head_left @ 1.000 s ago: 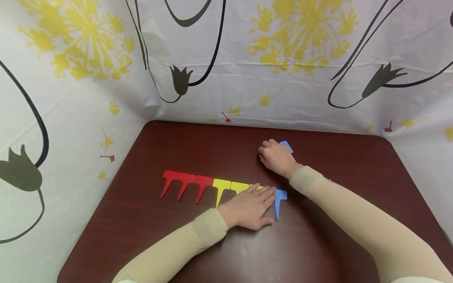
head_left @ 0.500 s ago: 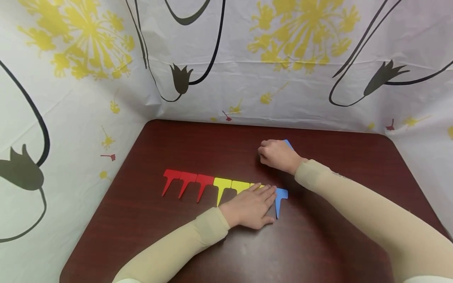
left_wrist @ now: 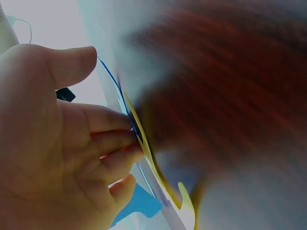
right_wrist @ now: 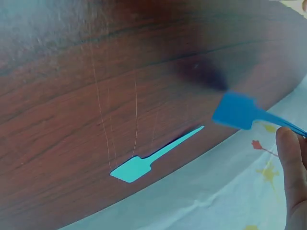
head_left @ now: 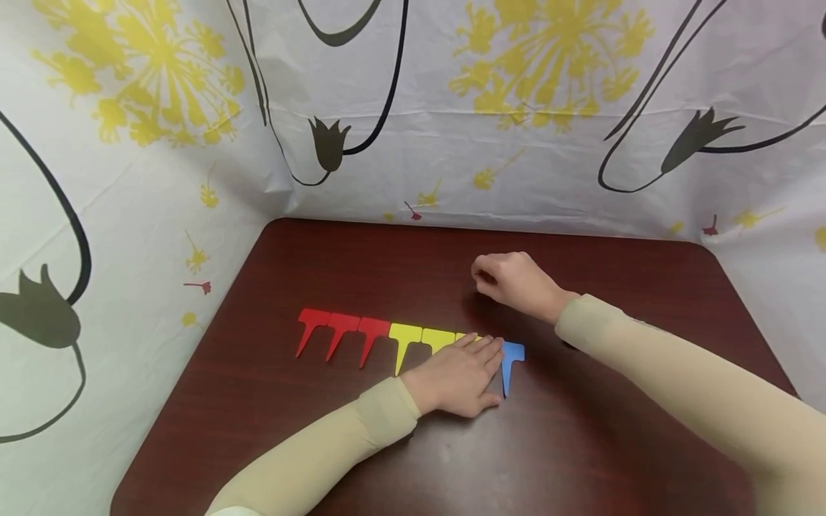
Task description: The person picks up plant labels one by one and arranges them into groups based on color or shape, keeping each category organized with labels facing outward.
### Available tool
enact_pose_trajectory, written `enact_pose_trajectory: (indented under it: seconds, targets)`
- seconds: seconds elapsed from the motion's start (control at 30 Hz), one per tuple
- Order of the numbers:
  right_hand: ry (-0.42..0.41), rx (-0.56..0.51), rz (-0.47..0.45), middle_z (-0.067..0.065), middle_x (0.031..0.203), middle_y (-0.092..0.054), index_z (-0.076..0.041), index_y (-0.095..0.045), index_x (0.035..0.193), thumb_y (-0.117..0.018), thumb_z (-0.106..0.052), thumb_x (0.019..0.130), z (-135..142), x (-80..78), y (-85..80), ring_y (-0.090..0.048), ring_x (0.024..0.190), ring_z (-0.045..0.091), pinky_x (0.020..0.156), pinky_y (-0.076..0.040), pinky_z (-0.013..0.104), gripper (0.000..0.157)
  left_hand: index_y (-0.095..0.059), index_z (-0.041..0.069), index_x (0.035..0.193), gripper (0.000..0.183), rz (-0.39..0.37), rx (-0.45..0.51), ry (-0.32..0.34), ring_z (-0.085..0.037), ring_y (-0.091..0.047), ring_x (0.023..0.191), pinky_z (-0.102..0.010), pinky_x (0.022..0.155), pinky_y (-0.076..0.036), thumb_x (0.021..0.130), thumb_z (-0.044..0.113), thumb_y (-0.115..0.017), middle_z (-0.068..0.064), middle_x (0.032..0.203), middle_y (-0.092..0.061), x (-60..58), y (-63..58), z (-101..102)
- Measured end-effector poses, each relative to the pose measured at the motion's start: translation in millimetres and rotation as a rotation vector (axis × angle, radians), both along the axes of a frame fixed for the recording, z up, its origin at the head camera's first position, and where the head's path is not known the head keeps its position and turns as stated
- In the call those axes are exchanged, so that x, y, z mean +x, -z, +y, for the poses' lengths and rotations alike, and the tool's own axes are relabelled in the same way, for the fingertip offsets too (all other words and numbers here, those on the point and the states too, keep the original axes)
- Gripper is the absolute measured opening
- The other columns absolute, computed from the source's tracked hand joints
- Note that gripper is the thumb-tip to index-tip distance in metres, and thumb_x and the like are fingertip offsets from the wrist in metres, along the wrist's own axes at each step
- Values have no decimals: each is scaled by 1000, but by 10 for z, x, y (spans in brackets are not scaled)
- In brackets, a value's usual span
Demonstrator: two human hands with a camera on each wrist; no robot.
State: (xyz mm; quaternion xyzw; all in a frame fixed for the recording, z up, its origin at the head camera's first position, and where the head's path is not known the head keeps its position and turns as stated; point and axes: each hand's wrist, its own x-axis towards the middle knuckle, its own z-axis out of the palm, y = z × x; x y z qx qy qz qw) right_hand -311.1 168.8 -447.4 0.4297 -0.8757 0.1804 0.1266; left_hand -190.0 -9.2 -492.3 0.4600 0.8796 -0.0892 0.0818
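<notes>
In the head view, a row of T-shaped plant labels lies on the table: several in red (head_left: pixel 314 319) and yellow (head_left: pixel 405 335), then a blue one (head_left: pixel 513 352) at the right end. My left hand (head_left: pixel 454 378) rests on the right part of the row with fingers extended, covering some of the yellow. The left wrist view catches its fingers (left_wrist: pixel 112 143) beside a yellow label edge (left_wrist: pixel 153 165). Further back, my right hand (head_left: pixel 519 281) pinches a blue plant label (right_wrist: pixel 236 111) by its stem. Another blue label (right_wrist: pixel 132 168) lies flat near it.
The dark red-brown table (head_left: pixel 258 430) has rounded back corners. White patterned cloth (head_left: pixel 413 165) hangs along its back and sides. From the head view, the right hand and arm hide the two blue labels at the back.
My right hand has turned and drawn slightly right, its fingers curled together. The blue label edge seen behind it earlier is now out of sight there. The left hand stays put.
</notes>
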Motion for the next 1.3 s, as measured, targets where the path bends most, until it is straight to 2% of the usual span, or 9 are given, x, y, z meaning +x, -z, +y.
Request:
enact_pose_trajectory:
  seconds: [0.23,0.37,0.77,0.83,0.93,1.0,1.1,1.2,1.3]
  targets:
    - [10,-67,27,-8,88,-68,-13,-68,99,-74,-4,87,106,123,-107,-59,65,1,62,-53,26,15,-27,13,160,78,-4,-5,-7,-19,-17,152,-36,123,-11,101,63,-35,-4,167,-19,-4,8,7]
    - [8,-75,47,-7,92,-70,-12,-70,100,-74,-4,87,183,206,-132,-62,67,3,62,-55,27,17,-27,12,160,78,-7,-6,-11,-19,-17,152,-37,122,-11,101,63,-35,-4,167,-19,-9,8,6]
    - [-21,-78,93,-8,94,-70,-12,-69,102,-79,-3,80,479,532,-27,-62,72,-2,62,-56,24,26,-29,13,160,77,-24,10,-17,-19,-18,152,-36,122,-12,101,63,-37,-3,166,-20,-8,-1,-1]
    - [-15,-86,91,-9,94,-70,-12,-68,103,-78,-5,83,526,585,-13,-62,73,-3,64,-56,24,23,-28,13,160,77,-21,12,-15,-19,-18,152,-36,122,-12,101,62,-37,-4,166,-20,-8,-3,-1]
    - [-11,-103,95,-10,95,-70,-13,-69,103,-70,-20,94,586,659,4,-63,75,-4,65,-56,22,11,-28,12,160,77,-15,14,-8,-19,-18,152,-35,122,-12,102,62,-36,-4,166,-20,-7,-1,-1]
    - [-9,-118,112,-11,96,-70,-14,-69,104,-60,-30,100,621,700,15,-63,75,-4,65,-55,22,19,-28,12,160,77,-11,14,-5,-19,-18,152,-35,122,-12,102,62,-35,-5,167,-19,-6,-3,-1]
    - [-8,-144,146,-12,94,-70,-14,-70,102,-49,-38,103,668,750,35,-62,71,-5,62,-54,20,32,-27,12,160,77,-8,15,-1,-19,-18,152,-35,122,-13,102,62,-34,-5,167,-18,-9,-6,-1]
    - [0,-159,154,-13,94,-70,-15,-71,102,-57,-32,101,722,800,70,-60,69,-7,59,-53,19,22,-27,12,160,77,-10,11,0,-19,-17,152,-36,122,-13,102,62,-34,-5,167,-18,-11,-9,-4]
    - [22,-166,140,-14,94,-70,-16,-71,101,-71,-19,91,778,853,130,-59,71,-9,60,-53,18,11,-26,12,160,77,-8,4,2,-19,-17,152,-36,122,-13,102,62,-35,-5,167,-18,-9,-4,-11]
